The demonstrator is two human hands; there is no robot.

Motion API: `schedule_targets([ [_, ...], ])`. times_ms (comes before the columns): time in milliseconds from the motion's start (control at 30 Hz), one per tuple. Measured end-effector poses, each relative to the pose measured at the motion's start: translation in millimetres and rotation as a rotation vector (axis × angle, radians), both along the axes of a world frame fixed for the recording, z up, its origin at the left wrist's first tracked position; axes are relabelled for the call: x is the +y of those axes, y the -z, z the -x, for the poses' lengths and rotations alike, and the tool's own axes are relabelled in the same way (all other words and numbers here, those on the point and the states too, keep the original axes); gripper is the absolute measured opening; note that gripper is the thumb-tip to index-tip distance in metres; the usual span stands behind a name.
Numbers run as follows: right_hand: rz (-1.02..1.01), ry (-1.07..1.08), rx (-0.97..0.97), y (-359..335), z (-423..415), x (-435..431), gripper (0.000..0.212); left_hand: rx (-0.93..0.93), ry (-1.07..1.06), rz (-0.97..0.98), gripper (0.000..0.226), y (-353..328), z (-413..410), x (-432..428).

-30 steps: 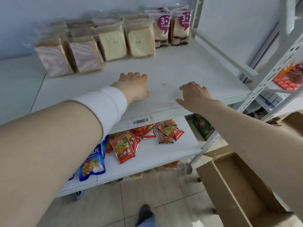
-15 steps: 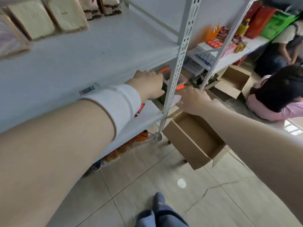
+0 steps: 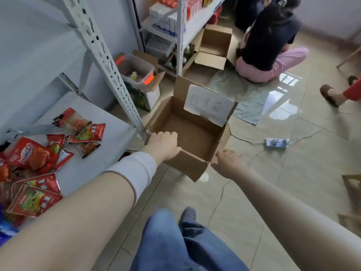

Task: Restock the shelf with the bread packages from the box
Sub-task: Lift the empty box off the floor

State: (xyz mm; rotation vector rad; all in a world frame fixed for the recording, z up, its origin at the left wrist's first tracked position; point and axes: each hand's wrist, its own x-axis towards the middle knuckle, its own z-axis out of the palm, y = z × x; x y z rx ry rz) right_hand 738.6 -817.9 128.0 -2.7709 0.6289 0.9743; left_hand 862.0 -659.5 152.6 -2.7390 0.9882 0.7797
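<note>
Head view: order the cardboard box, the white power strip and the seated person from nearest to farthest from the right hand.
From the right hand:
1. cardboard box, in contact with the hand at its near right corner.
2. white power strip, lying a little beyond the hand, to its right.
3. seated person, far back, towards the top right of the view.

A white wristband on the left forearm, blue jeans, grey shoe.
</note>
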Motion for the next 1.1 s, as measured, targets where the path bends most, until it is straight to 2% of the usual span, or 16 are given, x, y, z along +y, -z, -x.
schedule_targets([
  [300,-0.181,0.301,0.158,79,-29,-29,0.046,0.195,0.076,-0.075,0.046,93,-57,-35],
  [433,-0.244,0.585,0.162,106,-65,-39,0.046,0.21,0.097,-0.097,0.046,124,-125,-48],
  [533,-0.293,0.762,0.142,125,-91,-50,0.046,0.24,-0.017,-0.088,0.048,147,-179,-52],
  [633,-0.334,0.953,0.066,149,-106,-68,0.049,0.36,-0.268,-0.005,0.051,179,-223,-52],
  [700,-0.327,1.055,0.017,177,-112,-86,0.048,0.367,-0.4,0.042,0.054,211,-246,-53],
  [800,-0.292,1.133,-0.03,232,-118,-114,0.049,0.325,-0.482,0.035,0.059,268,-274,-52],
  [900,-0.32,1.235,-0.08,286,-124,-133,0.047,0.388,-0.593,0.09,0.059,320,-288,-54],
  [1000,-0.302,1.292,-0.155,316,-123,-134,0.042,0.462,-0.705,0.192,0.055,351,-284,-55],
  [1100,-0.211,1.297,-0.272,329,-119,-124,0.036,0.409,-0.782,0.269,0.054,367,-275,-54],
])
